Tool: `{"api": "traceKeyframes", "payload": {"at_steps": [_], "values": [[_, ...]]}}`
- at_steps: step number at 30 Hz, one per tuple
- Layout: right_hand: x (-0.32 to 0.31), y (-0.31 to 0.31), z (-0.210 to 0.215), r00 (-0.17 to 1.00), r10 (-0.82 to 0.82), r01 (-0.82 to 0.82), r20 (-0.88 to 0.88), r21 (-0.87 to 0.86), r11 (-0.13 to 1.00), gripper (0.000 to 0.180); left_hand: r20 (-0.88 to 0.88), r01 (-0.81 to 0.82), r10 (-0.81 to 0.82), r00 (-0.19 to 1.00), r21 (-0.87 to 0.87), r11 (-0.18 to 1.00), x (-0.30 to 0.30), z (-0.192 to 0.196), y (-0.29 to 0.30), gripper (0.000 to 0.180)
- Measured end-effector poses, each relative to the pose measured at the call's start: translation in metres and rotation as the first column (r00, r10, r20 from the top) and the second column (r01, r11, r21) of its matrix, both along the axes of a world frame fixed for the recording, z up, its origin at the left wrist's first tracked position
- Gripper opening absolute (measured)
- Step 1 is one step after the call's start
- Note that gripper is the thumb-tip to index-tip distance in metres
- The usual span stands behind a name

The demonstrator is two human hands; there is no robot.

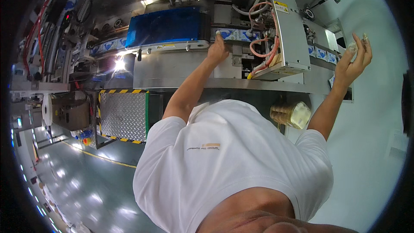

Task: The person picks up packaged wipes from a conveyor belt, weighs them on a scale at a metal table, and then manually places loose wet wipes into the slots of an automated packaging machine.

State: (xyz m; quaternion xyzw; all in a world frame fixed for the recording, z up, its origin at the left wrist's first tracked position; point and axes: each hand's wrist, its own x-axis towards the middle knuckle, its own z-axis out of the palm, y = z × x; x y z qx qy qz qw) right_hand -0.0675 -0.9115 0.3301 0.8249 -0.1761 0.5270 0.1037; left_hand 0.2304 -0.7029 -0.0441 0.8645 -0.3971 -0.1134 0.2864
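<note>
Two bare arms rise out of a white T-shirt [233, 164] towards a stainless packing machine [172, 67]. At the far left, red cables [36, 26] run down the machine's side. Below them a white roll of film [47, 108] stands beside a brown cardboard box [71, 110]. Next comes a checker-plate step [123, 114] edged in yellow and black stripes. Above it, a blue see-through guard [166, 26] covers part of the machine's front.

Just right of the guard, the left hand [217, 48] reaches up to a printed blue-and-white sachet strip [236, 34]. Its forefinger is stretched out with the tip on the strip's near end, and the other fingers are curled under. Whether it grips the strip I cannot tell. The strip runs rightward into a tangle of orange hoses [264, 30].

Lower down, between the two arms, a yellowish clear stack wrapped in plastic [291, 114] lies under the machine's ledge. Further right, more blue-and-white sachets [321, 54] sit in a row on the machine's side.

At the far right, the right hand [353, 62] is raised clear of the machine, palm towards it. Its fingertips pinch a small clear piece [352, 46].
</note>
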Motion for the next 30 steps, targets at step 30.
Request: {"api": "traceKeyframes", "payload": {"at_steps": [30], "values": [[-0.019, -0.006, 0.007, 0.999, -0.035, 0.035, -0.012, -0.001, 0.999, 0.036, -0.067, -0.185, 0.179, 0.982, -0.106, 0.977, -0.009, 0.006, -0.020, 0.087]]}}
